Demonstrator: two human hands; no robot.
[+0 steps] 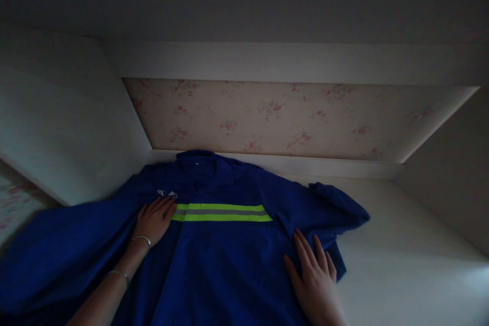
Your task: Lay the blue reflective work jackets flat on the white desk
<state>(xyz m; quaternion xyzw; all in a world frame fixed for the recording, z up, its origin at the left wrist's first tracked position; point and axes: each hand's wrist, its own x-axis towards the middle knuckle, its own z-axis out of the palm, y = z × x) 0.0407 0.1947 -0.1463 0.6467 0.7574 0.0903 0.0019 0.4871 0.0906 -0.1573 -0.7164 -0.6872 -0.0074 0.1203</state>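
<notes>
left forearm [103, 290], ringed by two silver bangles [143, 237], reaches over a blue work jacket [225, 265] laid front up on the white bench [412, 244]. its collar [225, 170] points away, toward the floral panel [267, 117]; its long axis runs from there back toward the camera, lower end out of frame. a yellow-green and grey stripe [225, 212] crosses the chest sideways. the left hand [155, 219] rests beside the stripe, fingertips at a white emblem [173, 194]; the right hand [315, 277] rests below the bunched sleeve [340, 206]. each grip is flat, fingers extended, grasping no cloth.
</notes>
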